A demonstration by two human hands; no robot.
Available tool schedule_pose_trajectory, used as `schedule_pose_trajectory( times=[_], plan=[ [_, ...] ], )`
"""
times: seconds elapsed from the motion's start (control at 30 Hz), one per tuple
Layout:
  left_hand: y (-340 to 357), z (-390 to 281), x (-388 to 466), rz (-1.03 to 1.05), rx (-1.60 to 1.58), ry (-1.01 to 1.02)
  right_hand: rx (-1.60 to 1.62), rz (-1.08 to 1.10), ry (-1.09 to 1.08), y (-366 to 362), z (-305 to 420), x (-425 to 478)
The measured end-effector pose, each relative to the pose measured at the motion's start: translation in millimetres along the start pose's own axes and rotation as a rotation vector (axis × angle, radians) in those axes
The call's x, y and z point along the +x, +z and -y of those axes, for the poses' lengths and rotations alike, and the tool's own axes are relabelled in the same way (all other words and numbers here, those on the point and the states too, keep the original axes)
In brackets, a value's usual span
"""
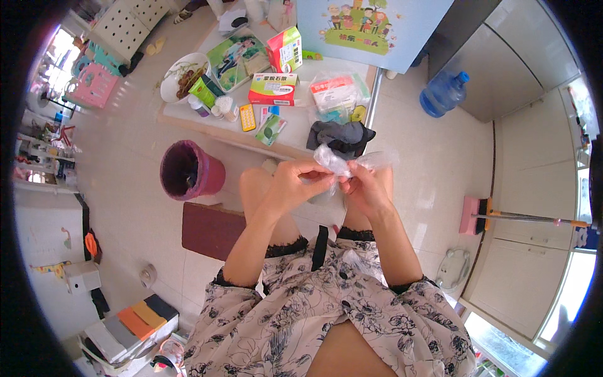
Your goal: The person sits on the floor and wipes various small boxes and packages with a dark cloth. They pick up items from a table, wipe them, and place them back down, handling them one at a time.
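A crumpled clear plastic bag (333, 161) is held between my two hands, above my knees. My left hand (299, 184) pinches its left side between thumb and fingers. My right hand (366, 188) grips it at the middle, and a loose end of film spreads out to the right. Just beyond the bag, a dark grey and black cloth bundle (339, 136) lies at the table's near edge. Behind that bundle sits another clear plastic bag with a red and white box (332, 92) inside.
On the white table (207, 123) stand medicine boxes (272, 88), a white bowl (170, 89) with stalks and dark fruit, small bottles (227, 107) and a photo frame (231, 77). A pink bin (212, 169) stands left on the tiled floor. A water jug (443, 96) and a broom (483, 214) are right.
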State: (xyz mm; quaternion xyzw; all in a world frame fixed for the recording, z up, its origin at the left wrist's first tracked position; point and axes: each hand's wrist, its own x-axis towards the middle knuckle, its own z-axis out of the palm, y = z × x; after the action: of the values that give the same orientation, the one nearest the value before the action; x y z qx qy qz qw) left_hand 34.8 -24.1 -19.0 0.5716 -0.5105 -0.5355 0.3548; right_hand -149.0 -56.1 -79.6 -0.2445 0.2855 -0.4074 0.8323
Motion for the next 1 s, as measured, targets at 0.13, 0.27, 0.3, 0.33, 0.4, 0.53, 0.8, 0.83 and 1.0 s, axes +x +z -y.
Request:
schedule_pose_trajectory(
  times=[0.13, 0.27, 0.3, 0.33, 0.4, 0.53, 0.8, 0.83, 1.0],
  plan=[
    [-1, 26, 3, 0.005, 0.065, 0.242, -0.399, 0.273, -0.119, -7, 4, 0],
    [-4, 4, -3, 0.053, 0.238, 0.149, -0.525, 0.215, -0.092, 1, 14, -3],
    [-5, -5, -7, 0.05, 0.309, 0.144, -0.621, 0.144, -0.122, 4, 13, -4],
    [-4, 1, -5, 0.031, 0.302, 0.173, -0.717, 0.071, -0.152, 6, 11, -5],
    [-3, 16, 1, -0.006, 0.287, 0.229, -0.973, 0.013, -0.371, 17, 8, -9],
    [-3, 5, 1, -0.081, 0.327, 0.207, -1.195, -0.068, -0.804, 28, 7, -5],
    [5, 20, 14, 0.041, 0.069, 0.044, -1.412, -0.086, -0.895, 1, -3, 10],
    [2, 20, 18, 0.084, 0.005, 0.012, -1.411, -0.091, -0.928, 0, 0, 12],
    [-16, 11, 47, 0.215, -0.234, 0.098, -1.537, 0.187, -1.18, 11, 48, 23]
  ],
)
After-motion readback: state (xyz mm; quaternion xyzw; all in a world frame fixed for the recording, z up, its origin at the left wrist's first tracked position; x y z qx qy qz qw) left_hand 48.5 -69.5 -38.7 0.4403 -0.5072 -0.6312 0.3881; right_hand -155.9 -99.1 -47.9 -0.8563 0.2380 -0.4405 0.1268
